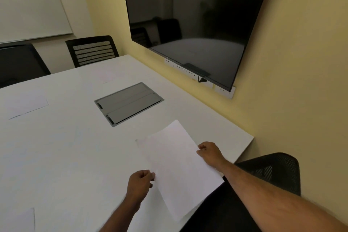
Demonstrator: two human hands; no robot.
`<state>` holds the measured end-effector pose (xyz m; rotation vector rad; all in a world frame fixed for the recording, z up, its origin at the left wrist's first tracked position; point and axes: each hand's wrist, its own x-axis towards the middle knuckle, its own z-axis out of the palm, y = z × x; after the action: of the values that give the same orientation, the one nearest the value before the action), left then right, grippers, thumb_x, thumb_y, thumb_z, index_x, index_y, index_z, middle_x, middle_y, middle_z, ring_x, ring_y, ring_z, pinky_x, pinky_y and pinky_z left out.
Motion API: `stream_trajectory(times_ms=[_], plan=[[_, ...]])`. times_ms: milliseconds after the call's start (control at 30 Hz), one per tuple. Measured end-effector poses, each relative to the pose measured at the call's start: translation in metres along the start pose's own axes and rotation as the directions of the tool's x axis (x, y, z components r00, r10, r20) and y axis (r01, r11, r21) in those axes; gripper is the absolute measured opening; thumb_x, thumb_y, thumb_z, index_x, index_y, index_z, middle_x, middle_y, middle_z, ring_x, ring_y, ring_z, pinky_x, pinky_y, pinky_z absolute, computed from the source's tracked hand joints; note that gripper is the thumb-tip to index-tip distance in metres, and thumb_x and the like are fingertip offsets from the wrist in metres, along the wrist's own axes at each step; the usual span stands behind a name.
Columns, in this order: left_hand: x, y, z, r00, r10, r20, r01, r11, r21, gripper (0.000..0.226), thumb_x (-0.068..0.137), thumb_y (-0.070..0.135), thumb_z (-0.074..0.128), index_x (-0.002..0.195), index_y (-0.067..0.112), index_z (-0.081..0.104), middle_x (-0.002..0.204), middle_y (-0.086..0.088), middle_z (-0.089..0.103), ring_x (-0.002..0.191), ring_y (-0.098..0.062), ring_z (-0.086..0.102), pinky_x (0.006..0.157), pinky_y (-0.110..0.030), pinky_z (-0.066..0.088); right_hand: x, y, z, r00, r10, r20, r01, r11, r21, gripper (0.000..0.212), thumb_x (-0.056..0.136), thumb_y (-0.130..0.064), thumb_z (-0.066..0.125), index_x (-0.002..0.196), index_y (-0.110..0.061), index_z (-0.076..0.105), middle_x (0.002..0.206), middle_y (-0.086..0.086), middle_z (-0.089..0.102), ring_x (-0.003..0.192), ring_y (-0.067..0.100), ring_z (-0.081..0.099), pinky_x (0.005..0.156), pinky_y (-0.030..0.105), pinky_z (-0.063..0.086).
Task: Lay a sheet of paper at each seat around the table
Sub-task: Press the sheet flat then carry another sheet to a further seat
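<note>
I hold a white sheet of paper (pixel 178 165) just above the near right corner of the white table (pixel 66 147). My left hand (pixel 140 184) pinches its left edge. My right hand (pixel 208 151) pinches its right edge. The sheet's near end hangs over the table's edge. Another sheet (pixel 26 104) lies flat at the far left side. A third sheet (pixel 17 220) shows at the near left. A faint sheet (pixel 110 75) lies in front of the far chair.
A grey cable hatch (pixel 129 103) is set into the table's middle. A black mesh chair (pixel 273 171) stands at the near right corner, two black chairs (pixel 92 50) at the far side. A dark wall screen (pixel 197 17) hangs on the yellow wall to the right.
</note>
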<state>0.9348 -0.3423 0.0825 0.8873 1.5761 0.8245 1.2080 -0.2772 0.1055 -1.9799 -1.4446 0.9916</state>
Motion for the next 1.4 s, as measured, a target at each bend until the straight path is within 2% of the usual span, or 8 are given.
stream_trajectory(times_ms=[300, 433, 667, 767, 833, 1000, 1267, 1400], plan=[[0.052, -0.028, 0.029, 0.985, -0.017, -0.170, 0.018, 1.000, 0.002, 0.003, 0.087, 0.013, 0.067, 0.086, 0.011, 0.069, 0.075, -0.004, 0.073, 0.064, -0.020, 0.068, 0.066, -0.032, 0.053, 0.070, 0.025, 0.035, 1.000, 0.023, 0.004, -0.023, 0.999, -0.031, 0.014, 0.088, -0.015, 0.067, 0.096, -0.004, 0.070, 0.081, 0.002, 0.064, 0.081, 0.018, 0.059, 0.072, 0.022, 0.040], [0.063, -0.050, 0.037, 0.969, 0.037, -0.245, -0.044, 0.999, -0.023, 0.041, 0.087, 0.009, 0.067, 0.116, 0.033, 0.050, 0.084, -0.008, 0.070, 0.070, -0.021, 0.073, 0.073, -0.039, 0.057, 0.091, 0.041, 0.060, 0.998, 0.049, 0.028, -0.048, 0.999, -0.020, 0.017, 0.089, -0.014, 0.067, 0.101, -0.002, 0.070, 0.086, 0.004, 0.066, 0.087, 0.021, 0.061, 0.075, 0.024, 0.041], [0.099, -0.078, 0.039, 0.973, 0.148, -0.179, -0.111, 0.973, 0.203, 0.036, 0.087, 0.013, 0.064, 0.096, 0.048, 0.059, 0.082, 0.000, 0.068, 0.072, -0.014, 0.067, 0.060, -0.021, 0.049, 0.129, 0.048, 0.085, 0.996, 0.071, 0.049, -0.070, 0.997, -0.023, 0.019, 0.088, -0.012, 0.068, 0.103, -0.001, 0.071, 0.102, 0.015, 0.072, 0.098, 0.029, 0.065, 0.077, 0.023, 0.041], [0.116, -0.086, 0.035, 0.938, 0.330, -0.111, -0.224, 0.816, 0.533, 0.029, 0.084, 0.031, 0.068, 0.113, 0.033, 0.064, 0.108, 0.004, 0.064, 0.093, -0.012, 0.064, 0.085, -0.037, 0.051, 0.143, 0.047, 0.089, 0.997, 0.054, 0.054, -0.052, 0.998, -0.036, 0.019, 0.088, -0.013, 0.068, 0.103, -0.001, 0.071, 0.102, 0.015, 0.073, 0.099, 0.029, 0.066, 0.077, 0.022, 0.040], [0.128, -0.093, 0.030, 0.908, 0.419, -0.011, -0.285, 0.636, 0.717, 0.054, 0.083, 0.053, 0.058, 0.129, 0.026, 0.060, 0.133, -0.004, 0.057, 0.122, -0.023, 0.055, 0.104, -0.044, 0.041, 0.152, 0.047, 0.091, 0.997, 0.045, 0.058, -0.042, 0.998, -0.052, 0.020, 0.088, -0.013, 0.069, 0.103, -0.001, 0.071, 0.103, 0.016, 0.072, 0.100, 0.030, 0.066, 0.079, 0.025, 0.044], [0.147, -0.114, 0.016, 0.932, 0.303, 0.201, -0.312, 0.382, 0.870, 0.094, 0.075, 0.088, 0.025, 0.154, 0.039, 0.012, 0.164, 0.006, -0.009, 0.152, -0.025, -0.007, 0.120, -0.050, -0.003, 0.167, 0.046, 0.094, 0.996, 0.050, 0.070, -0.045, 0.997, -0.064, 0.019, 0.088, -0.014, 0.069, 0.102, -0.002, 0.071, 0.102, 0.017, 0.072, 0.100, 0.031, 0.065, 0.084, 0.030, 0.047], [0.155, -0.117, 0.028, 0.965, 0.199, 0.171, -0.226, 0.302, 0.926, 0.115, 0.063, 0.100, 0.012, 0.155, 0.033, -0.006, 0.162, 0.007, -0.024, 0.148, -0.029, -0.024, 0.115, -0.062, -0.010, 0.170, 0.054, 0.094, 0.996, 0.015, 0.093, -0.003, 0.991, -0.131, 0.028, 0.087, -0.018, 0.070, 0.112, -0.005, 0.066, 0.101, 0.013, 0.069, 0.105, 0.032, 0.063, 0.086, 0.028, 0.044], [0.156, -0.117, 0.030, 0.971, 0.174, 0.164, -0.210, 0.294, 0.932, 0.118, 0.060, 0.101, 0.010, 0.154, 0.033, -0.008, 0.160, 0.007, -0.027, 0.148, -0.029, -0.027, 0.115, -0.064, -0.010, 0.162, 0.068, 0.087, 0.945, -0.251, 0.210, 0.323, 0.823, -0.467, 0.068, 0.086, -0.043, 0.068, 0.144, -0.017, 0.043, 0.144, 0.010, 0.045, 0.133, 0.029, 0.041, 0.110, 0.042, 0.035]])
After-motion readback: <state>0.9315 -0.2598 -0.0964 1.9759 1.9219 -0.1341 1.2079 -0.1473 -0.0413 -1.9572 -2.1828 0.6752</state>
